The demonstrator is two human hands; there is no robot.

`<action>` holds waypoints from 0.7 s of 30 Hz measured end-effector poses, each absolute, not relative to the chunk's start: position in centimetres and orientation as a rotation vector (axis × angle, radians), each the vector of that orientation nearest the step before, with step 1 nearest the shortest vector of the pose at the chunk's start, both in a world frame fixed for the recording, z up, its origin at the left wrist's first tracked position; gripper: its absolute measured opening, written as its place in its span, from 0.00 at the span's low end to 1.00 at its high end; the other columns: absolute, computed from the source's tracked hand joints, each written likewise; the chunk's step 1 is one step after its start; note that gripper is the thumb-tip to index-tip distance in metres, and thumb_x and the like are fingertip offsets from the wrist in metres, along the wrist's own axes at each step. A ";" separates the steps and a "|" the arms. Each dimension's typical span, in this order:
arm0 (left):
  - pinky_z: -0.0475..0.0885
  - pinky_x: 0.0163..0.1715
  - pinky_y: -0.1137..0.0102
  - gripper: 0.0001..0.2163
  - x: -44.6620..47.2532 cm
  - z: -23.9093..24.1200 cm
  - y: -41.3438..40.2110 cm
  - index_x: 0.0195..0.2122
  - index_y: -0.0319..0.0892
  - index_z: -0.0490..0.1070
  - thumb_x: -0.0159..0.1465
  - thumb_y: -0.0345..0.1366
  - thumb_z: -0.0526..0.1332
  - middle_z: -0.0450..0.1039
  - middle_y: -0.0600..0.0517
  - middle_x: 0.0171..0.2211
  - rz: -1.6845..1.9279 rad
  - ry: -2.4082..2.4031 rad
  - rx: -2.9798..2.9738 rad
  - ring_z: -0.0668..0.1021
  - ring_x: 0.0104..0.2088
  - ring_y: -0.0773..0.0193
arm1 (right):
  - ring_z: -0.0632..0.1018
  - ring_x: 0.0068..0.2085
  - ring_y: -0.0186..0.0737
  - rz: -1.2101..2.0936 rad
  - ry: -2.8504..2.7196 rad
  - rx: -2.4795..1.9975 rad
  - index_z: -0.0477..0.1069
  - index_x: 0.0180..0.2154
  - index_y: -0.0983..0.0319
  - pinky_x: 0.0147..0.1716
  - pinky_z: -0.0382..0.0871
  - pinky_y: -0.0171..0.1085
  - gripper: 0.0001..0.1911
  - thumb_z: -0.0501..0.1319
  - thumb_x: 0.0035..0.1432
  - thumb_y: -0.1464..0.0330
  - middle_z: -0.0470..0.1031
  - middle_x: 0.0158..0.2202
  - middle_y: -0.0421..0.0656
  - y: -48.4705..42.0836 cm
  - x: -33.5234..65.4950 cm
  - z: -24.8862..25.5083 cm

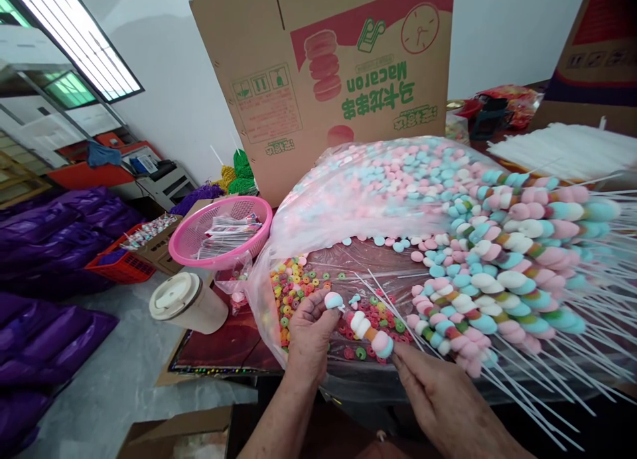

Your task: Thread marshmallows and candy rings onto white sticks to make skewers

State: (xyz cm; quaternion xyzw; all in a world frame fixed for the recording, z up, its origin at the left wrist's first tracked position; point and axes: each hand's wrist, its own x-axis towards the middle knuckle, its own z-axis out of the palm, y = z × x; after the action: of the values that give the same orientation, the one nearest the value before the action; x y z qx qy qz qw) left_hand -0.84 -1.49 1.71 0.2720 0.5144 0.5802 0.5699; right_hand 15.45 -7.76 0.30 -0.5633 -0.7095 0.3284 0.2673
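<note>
My left hand (314,327) pinches a small pink, white and blue marshmallow (333,301) at the tip of a skewer. My right hand (430,383) is closed at the lower end of that candy skewer (365,329), just below its threaded marshmallows and gummy rings; the stick itself is hidden by the fingers. Beneath the hands lie loose red and green gummy rings (362,353). Two or so bare white sticks (383,293) rest behind them. To the right is a large pile of finished marshmallow skewers (517,273), their sticks pointing right.
A clear plastic bag of loose marshmallows (393,174) spreads before a cardboard box (269,61). Left of it stand a pink basket (174,243) of wrappers and a lidded cup (199,306). White sticks (572,147) are heaped at right. Purple bags (50,353) lie on the floor.
</note>
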 end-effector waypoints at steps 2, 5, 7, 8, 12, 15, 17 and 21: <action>0.71 0.30 0.71 0.16 -1.0 1.5 -1.6 0.35 0.37 0.72 0.43 0.31 0.68 0.76 0.51 0.30 1.356 1.214 0.660 0.76 0.29 0.66 | 0.75 0.30 0.40 0.862 -1.969 -1.562 0.68 0.33 0.58 0.28 0.63 0.34 0.15 0.44 0.59 0.66 0.75 0.29 0.45 -7.6 15.2 -0.1; 0.70 0.30 0.72 0.13 -1.1 1.3 -1.8 0.33 0.38 0.73 0.44 0.30 0.67 0.76 0.52 0.28 1.350 1.227 0.714 0.75 0.28 0.67 | 0.75 0.30 0.40 0.830 -2.029 -1.592 0.67 0.34 0.59 0.28 0.62 0.34 0.15 0.42 0.60 0.67 0.75 0.29 0.45 -7.4 14.9 -0.2; 0.70 0.31 0.73 0.11 -1.2 1.2 -1.8 0.32 0.38 0.73 0.45 0.29 0.66 0.76 0.52 0.28 1.351 1.254 0.750 0.75 0.28 0.67 | 0.75 0.29 0.40 0.816 -2.056 -1.604 0.66 0.33 0.59 0.27 0.61 0.34 0.15 0.42 0.60 0.68 0.75 0.28 0.45 -7.4 14.8 -0.1; 0.70 0.31 0.73 0.11 -1.3 1.1 -1.8 0.31 0.38 0.73 0.45 0.29 0.66 0.76 0.52 0.27 1.354 1.269 0.765 0.75 0.28 0.68 | 0.75 0.29 0.40 0.812 -2.062 -1.606 0.66 0.32 0.59 0.27 0.61 0.35 0.16 0.41 0.60 0.68 0.75 0.28 0.45 -7.4 14.8 -0.1; 0.70 0.32 0.73 0.11 -1.2 1.1 -1.7 0.31 0.38 0.74 0.44 0.28 0.66 0.76 0.51 0.27 1.379 1.286 0.753 0.76 0.29 0.67 | 0.74 0.28 0.39 0.818 -2.038 -1.579 0.66 0.32 0.59 0.27 0.60 0.35 0.15 0.42 0.60 0.67 0.74 0.27 0.45 -7.6 14.8 -0.2; 0.71 0.31 0.72 0.12 -1.2 1.3 -1.7 0.32 0.38 0.73 0.44 0.31 0.67 0.76 0.51 0.28 1.354 1.243 0.703 0.76 0.29 0.66 | 0.74 0.29 0.40 0.837 -2.003 -1.570 0.66 0.33 0.59 0.27 0.61 0.35 0.15 0.42 0.60 0.66 0.75 0.28 0.45 -7.5 14.8 -0.3; 0.71 0.30 0.71 0.13 -1.1 1.4 -1.8 0.33 0.38 0.73 0.44 0.32 0.67 0.76 0.51 0.29 1.335 1.220 0.682 0.76 0.29 0.65 | 0.74 0.30 0.40 0.834 -2.002 -1.575 0.66 0.33 0.59 0.27 0.61 0.35 0.15 0.41 0.60 0.66 0.75 0.29 0.46 -7.5 14.8 -0.4; 0.72 0.31 0.71 0.14 -1.2 1.7 -1.8 0.34 0.38 0.73 0.44 0.31 0.68 0.76 0.51 0.30 1.306 1.147 0.636 0.76 0.30 0.65 | 0.75 0.30 0.41 0.840 -2.027 -1.586 0.65 0.34 0.59 0.28 0.61 0.35 0.15 0.41 0.60 0.66 0.75 0.29 0.46 -7.5 14.9 -0.5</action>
State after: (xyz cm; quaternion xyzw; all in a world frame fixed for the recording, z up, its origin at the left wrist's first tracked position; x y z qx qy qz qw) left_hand -1.22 -1.85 1.73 0.2745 0.4949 0.5639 0.6014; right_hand 14.87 -7.50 -0.54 -0.5720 -0.7311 0.3031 0.2156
